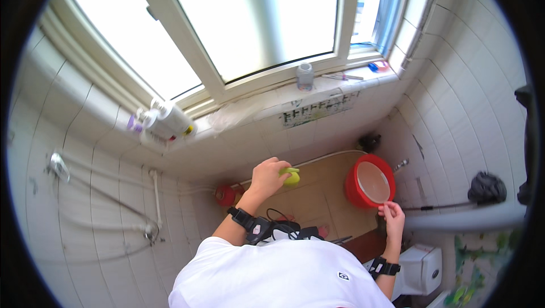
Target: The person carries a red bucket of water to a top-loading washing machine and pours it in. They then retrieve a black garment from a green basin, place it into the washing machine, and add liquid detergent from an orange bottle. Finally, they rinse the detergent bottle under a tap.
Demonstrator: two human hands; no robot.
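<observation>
My left hand (pixel 269 176) grips a yellow-green brush-like object (pixel 291 178) above the tiled floor, its lower side rounded; my fingers cover part of it. On the right stands a red plastic bucket (pixel 351 189). A pale pinkish round surface (pixel 373 180) fills its mouth; whether that is water or a basin I cannot tell. My right hand (pixel 392 213) is at the bucket's near rim with bent fingers. Whether the fingertips pinch the rim or only hover over it is unclear.
Pump bottles (pixel 170 118) and a clear jar (pixel 305 77) stand on the tiled windowsill (pixel 272 99). A red round object (pixel 225 195) sits by the left wall, below a shower hose (pixel 115 199). At right are a grey pipe (pixel 460 219), a black bag (pixel 487 187) and a white cistern (pixel 419 267).
</observation>
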